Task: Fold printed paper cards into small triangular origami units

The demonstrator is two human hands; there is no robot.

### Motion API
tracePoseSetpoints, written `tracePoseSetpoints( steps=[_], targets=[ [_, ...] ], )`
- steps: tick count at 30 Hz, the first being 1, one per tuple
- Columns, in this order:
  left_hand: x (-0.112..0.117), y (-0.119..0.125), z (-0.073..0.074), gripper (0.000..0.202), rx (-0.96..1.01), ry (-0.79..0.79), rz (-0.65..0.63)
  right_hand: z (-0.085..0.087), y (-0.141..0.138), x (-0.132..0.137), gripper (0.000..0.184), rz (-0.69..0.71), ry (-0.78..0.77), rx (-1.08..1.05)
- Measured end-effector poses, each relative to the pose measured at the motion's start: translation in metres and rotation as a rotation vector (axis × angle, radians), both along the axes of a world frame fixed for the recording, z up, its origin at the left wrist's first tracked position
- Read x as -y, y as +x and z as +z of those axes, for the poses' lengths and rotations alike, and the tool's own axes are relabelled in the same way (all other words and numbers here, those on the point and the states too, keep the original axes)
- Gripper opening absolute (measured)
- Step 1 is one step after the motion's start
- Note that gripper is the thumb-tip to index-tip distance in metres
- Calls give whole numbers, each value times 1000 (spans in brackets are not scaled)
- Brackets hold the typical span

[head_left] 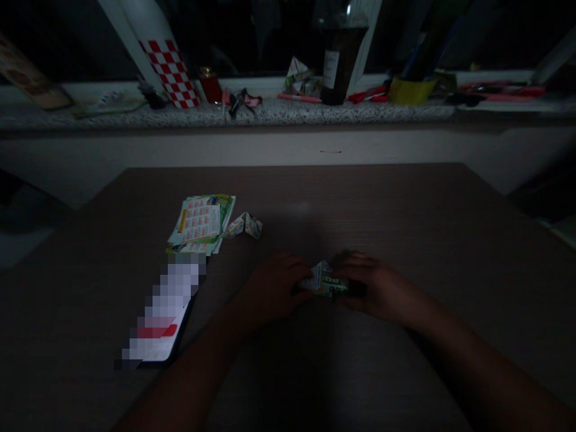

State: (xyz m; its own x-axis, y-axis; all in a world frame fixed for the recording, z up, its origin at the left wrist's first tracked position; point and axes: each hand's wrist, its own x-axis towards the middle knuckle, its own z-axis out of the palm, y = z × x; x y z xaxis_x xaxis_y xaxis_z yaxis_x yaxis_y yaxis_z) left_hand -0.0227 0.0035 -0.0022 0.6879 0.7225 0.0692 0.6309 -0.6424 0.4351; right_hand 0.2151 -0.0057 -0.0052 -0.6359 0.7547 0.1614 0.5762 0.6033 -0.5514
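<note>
Between my two hands, low over the middle of the table, is a small folded piece of printed paper (324, 281), green and white with a pointed top. My left hand (281, 282) grips its left end, fingers curled and thumb below. On the other side my right hand (371, 282) pinches the right end. Farther left lies a folded paper shape (245, 225) with peaks. It rests beside a stack of printed paper sheets (200, 222). The dim light hides the details of the folds and fingertips.
A lit phone (166, 312) lies on the table (382, 210) near my left forearm. Along the granite sill (279, 114) behind stand a red-and-white checkered bottle (168, 69), a dark bottle (337, 66), a yellow container (410, 91) and several small items.
</note>
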Motion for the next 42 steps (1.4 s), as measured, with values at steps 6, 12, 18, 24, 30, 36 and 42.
tracePoseSetpoints(
  steps=[6,12,18,24,30,36,42],
  targets=[
    [1,3,4,17,-45,-6,-45,3,-4,4,22,43,-19,2],
    [3,6,4,12,-44,4,-52,2,-8,5,28,72,19,5],
    [4,7,4,14,-35,37,-48,-3,-9,6,32,52,59,21],
    [6,11,-2,17,-14,67,1,-4,-10,5,34,-31,76,-23],
    [3,21,-7,16,-10,95,14,-7,-11,4,23,-61,77,-23],
    [3,28,-10,16,-35,76,95,-12,-13,0,27,-66,76,-26],
    [2,32,-13,14,-40,61,116,-12,-15,-7,23,-42,76,-49]
  ],
)
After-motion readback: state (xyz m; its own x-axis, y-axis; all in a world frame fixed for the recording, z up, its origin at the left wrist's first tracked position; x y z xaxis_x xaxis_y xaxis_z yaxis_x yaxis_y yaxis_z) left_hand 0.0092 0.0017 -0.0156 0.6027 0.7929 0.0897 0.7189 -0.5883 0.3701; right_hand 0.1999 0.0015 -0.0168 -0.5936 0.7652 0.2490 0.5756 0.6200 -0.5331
